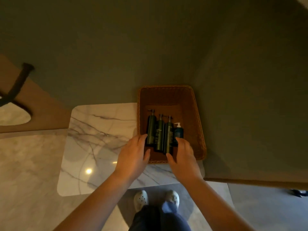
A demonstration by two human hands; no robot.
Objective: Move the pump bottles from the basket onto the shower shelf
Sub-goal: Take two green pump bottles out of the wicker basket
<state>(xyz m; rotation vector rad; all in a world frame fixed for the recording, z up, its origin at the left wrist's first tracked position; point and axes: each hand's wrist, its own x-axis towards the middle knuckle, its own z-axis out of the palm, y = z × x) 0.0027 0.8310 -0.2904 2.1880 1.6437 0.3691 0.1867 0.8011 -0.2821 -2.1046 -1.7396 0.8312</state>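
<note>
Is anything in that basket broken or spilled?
Nothing looks spilled or broken. Three dark green bottles and a smaller blue bottle lie in a row in the basket, pumps pointing away. The blue bottle simply looks different.

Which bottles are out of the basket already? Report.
None. All four pump bottles sit inside the basket, with both hands reaching around them.

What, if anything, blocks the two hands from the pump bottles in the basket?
Nothing visible does. The left hand and right hand already flank the three dark green bottles inside the open-topped basket; a small blue bottle lies beside them, not over them.
</note>
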